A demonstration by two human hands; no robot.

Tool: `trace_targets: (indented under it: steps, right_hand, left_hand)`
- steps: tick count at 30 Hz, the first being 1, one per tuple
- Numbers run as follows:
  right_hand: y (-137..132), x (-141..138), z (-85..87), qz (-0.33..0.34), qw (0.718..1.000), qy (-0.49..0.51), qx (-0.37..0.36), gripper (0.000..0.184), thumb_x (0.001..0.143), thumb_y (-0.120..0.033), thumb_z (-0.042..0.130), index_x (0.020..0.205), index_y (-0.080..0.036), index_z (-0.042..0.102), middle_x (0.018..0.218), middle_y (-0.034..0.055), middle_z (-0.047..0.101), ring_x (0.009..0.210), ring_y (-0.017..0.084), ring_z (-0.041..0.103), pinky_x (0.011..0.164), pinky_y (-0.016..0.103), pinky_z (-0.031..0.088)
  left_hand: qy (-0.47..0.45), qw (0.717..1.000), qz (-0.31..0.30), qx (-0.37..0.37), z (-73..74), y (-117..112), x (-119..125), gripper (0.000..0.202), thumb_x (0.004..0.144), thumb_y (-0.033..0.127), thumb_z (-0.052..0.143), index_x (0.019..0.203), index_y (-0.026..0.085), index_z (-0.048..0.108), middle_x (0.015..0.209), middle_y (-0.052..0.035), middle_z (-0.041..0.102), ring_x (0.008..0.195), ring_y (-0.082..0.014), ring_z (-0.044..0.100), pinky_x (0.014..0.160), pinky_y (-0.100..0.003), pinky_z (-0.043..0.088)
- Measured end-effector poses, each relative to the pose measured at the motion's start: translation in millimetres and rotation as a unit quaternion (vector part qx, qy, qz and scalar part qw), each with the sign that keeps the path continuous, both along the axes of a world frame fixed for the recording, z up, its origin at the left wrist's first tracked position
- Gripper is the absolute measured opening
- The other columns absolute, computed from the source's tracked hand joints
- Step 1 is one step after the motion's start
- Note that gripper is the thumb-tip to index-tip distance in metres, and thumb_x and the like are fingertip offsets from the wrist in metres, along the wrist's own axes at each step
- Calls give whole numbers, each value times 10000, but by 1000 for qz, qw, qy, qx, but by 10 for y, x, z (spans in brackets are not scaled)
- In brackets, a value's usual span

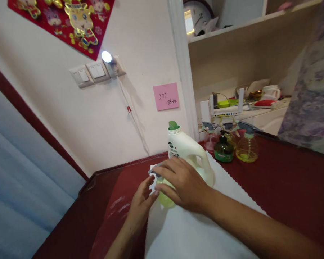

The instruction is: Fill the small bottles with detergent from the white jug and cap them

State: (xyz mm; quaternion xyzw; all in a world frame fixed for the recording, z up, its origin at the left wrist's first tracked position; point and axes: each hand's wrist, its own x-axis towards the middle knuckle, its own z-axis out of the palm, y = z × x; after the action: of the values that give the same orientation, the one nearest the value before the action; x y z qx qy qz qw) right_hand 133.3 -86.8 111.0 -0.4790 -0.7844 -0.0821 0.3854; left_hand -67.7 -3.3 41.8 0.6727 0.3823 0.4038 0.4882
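A small pump bottle point(166, 200) with yellow-green liquid and a grey pump head stands on a white cloth point(178, 233). My right hand point(182, 183) is curled over its top, fingers around the neck and pump head, hiding much of it. To the left, my left hand point(143, 199) is held beside the bottle with its fingers apart; its thumb tip comes close to the bottle's side, and I cannot tell whether it touches. Just behind my right hand rises a large pale jug point(189, 145) with a handle and an uncapped-looking neck showing green inside.
Several bottles stand at the right: a dark green pump bottle point(224, 149), a clear one with yellow liquid point(247, 149) and a pinkish one point(210, 140). Behind them is a white router point(225, 109). A pink note point(166, 96) and a charging cable point(132, 115) are on the wall.
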Motion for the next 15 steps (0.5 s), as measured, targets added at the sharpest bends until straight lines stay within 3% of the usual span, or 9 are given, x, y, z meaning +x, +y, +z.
trace_targets:
  steps: [2, 4, 7, 11, 15]
  right_hand:
    - [-201, -7, -305, 28, 998, 51, -35, 284, 1050, -367, 484, 1097, -187, 698, 968, 86, 701, 910, 255, 633, 804, 407, 496]
    - [-353, 3, -602, -1, 984, 95, -149, 203, 1022, -327, 513, 1005, -203, 673, 951, 73, 688, 884, 249, 646, 778, 397, 500]
    - [-400, 22, -903, -73, 940, 168, -286, 195, 950, -332, 596, 1096, -204, 624, 1110, 101, 680, 1040, 290, 657, 893, 454, 516]
    - [-137, -39, -1015, -81, 903, 270, -325, 782, 809, -330, 731, 1501, -174, 402, 1554, 173, 479, 1442, 320, 453, 1179, 502, 381]
    - [192, -192, -1022, -51, 897, 309, -312, 1090, 655, -292, 839, 1590, -184, 289, 1672, 164, 352, 1550, 317, 318, 1275, 484, 255]
  left_hand:
    - [13, 999, 29, -14, -21, -96, -168, 654, 777, 526, 807, 1322, 210, 631, 1503, -163, 594, 1417, -347, 526, 1166, -487, 433]
    - [43, 997, 62, -23, -75, -195, -356, 611, 798, 545, 779, 1302, 224, 653, 1466, -145, 629, 1390, -343, 551, 1140, -469, 462]
    - [81, 990, 111, -26, -196, -305, -583, 586, 811, 597, 738, 1266, 232, 684, 1388, -134, 680, 1315, -350, 606, 1093, -475, 500]
    - [101, 981, 166, -8, -321, -336, -717, 653, 739, 682, 729, 1186, 207, 726, 1292, -145, 730, 1195, -357, 679, 1037, -478, 546]
    - [107, 976, 188, 2, -385, -283, -839, 691, 703, 721, 733, 1168, 210, 741, 1248, -129, 760, 1154, -351, 712, 988, -437, 593]
